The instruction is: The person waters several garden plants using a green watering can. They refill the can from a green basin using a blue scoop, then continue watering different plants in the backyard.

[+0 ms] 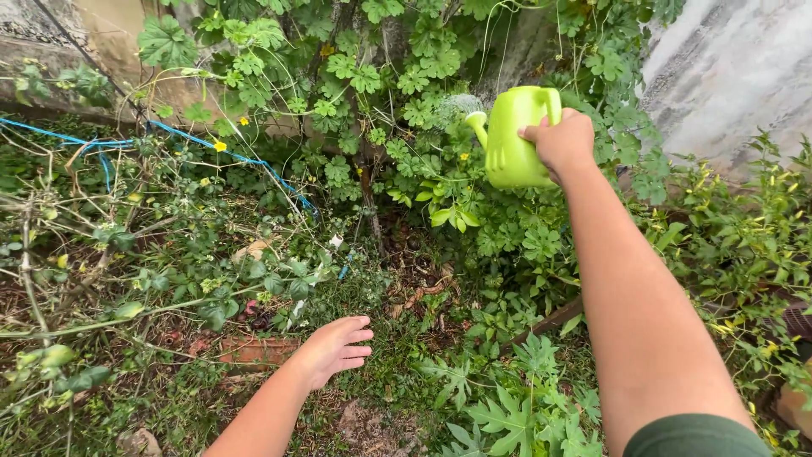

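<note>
My right hand (562,141) grips the handle of a lime-green plastic watering can (512,137), held up and tilted to the left. A fine spray leaves its spout (476,120) toward the leafy vine (364,80) climbing the wall. My left hand (336,347) hangs low over the ground with fingers loosely spread, holding nothing. It hovers just above grass and a reddish brick (254,349).
A blue cord (194,140) runs across the plants at left. A grey concrete wall (736,68) stands at the right, a stained wall (101,51) at the back left. Dry stems (51,245) tangle at left. Dense leafy plants (516,415) cover the ground.
</note>
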